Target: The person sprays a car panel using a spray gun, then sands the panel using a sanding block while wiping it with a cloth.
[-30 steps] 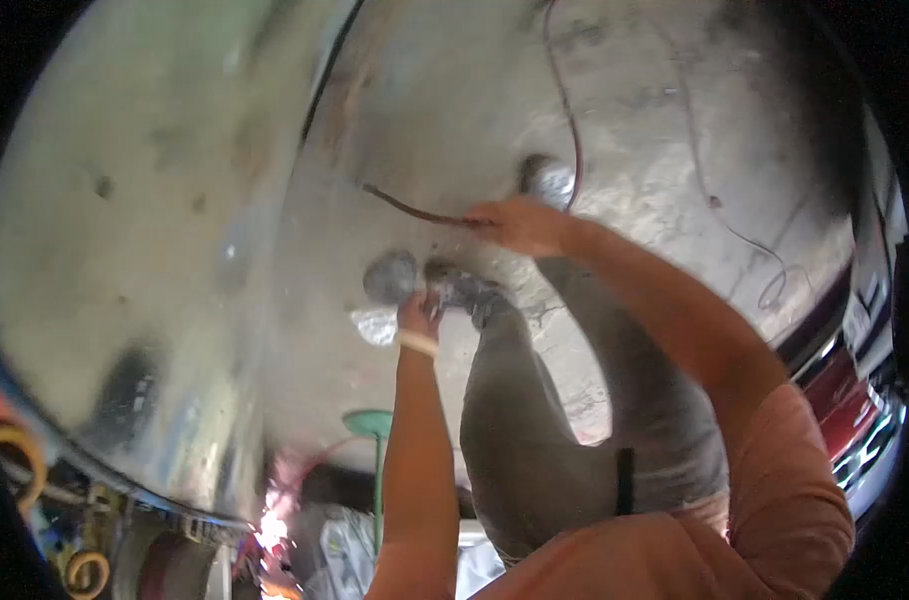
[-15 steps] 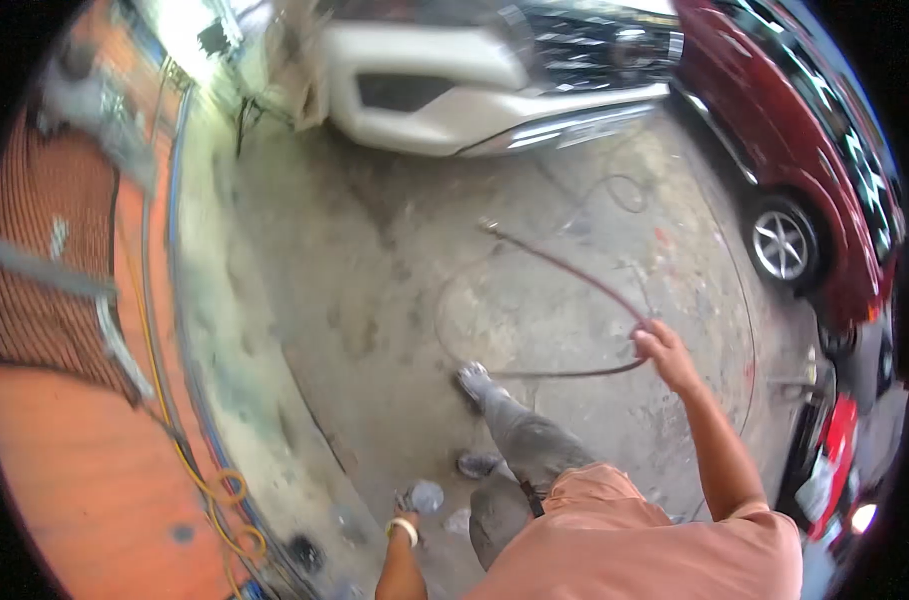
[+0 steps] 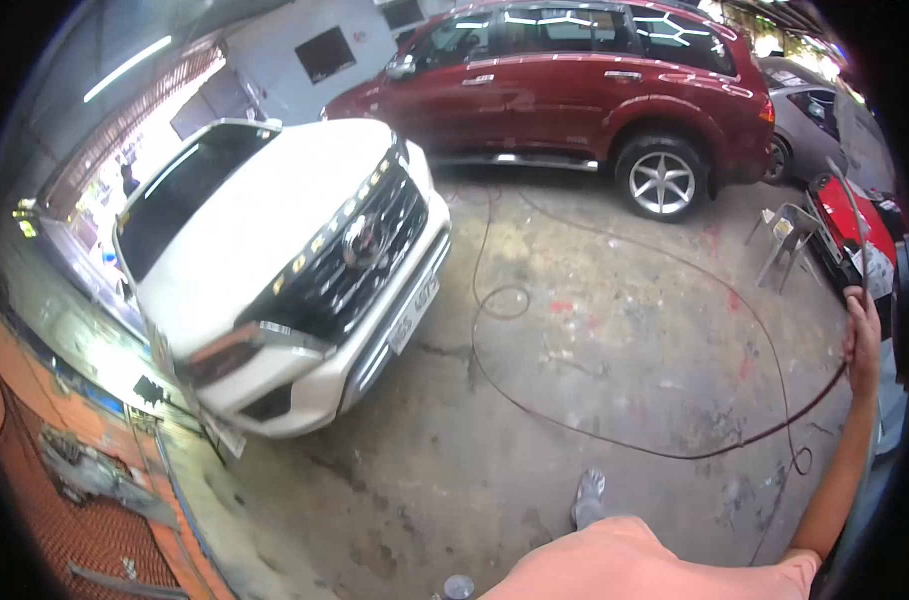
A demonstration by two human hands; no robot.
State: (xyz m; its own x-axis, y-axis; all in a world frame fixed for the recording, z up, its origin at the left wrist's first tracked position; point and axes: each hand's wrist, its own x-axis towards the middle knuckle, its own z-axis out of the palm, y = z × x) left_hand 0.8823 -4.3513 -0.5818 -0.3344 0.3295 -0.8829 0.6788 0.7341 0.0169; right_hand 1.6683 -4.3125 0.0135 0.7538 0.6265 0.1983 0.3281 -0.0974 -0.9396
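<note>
My right hand [image 3: 861, 340] is raised at the right edge of view, its fingers closed around a thin dark red hose [image 3: 765, 437]. One length of the hose sticks up above the fist, while the rest hangs down and runs in a wide loop across the concrete floor [image 3: 615, 350]. My left hand is out of the picture. A round, pale, cup-like thing [image 3: 459, 587] shows at the bottom edge, beside my orange shirt; whatever supports it is hidden.
A white car [image 3: 275, 240] stands at the left with its front facing me. Behind it is a dark red SUV [image 3: 565, 100], side on. To the right are a small metal stool [image 3: 787, 235] and a red panel [image 3: 851, 225]. Orange sheeting with netting [image 3: 75, 490] lines the left.
My view has tilted up and swung, bringing both cars fully in. My right hand has moved outward and up with the hose. My left hand has dropped out of view.
</note>
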